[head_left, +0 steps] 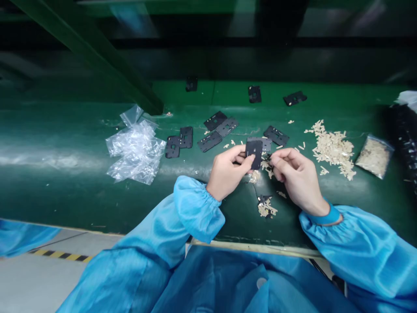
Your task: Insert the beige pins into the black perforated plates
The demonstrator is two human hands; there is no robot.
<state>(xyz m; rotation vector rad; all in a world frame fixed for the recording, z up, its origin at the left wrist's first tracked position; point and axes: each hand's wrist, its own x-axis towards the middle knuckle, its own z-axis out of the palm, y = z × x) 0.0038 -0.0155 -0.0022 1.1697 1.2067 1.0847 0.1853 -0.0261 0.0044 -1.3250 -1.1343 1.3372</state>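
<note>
Evidently the left hand (226, 174) grips a black plate (253, 153) up off the bench (65, 195), steady for the right hand (298, 176) pinching close beside.

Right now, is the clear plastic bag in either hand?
No, the crumpled clear plastic bag lies on the green work surface, apart from the right hand and the left hand, which holds a black plate.

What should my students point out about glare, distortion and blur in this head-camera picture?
In the head view, pale glare crosses the green work surface, the plastic bag shines, the wide lens bends the surface's edge, and the dark top background blurs; the left hand and right hand stay fairly sharp.
</note>
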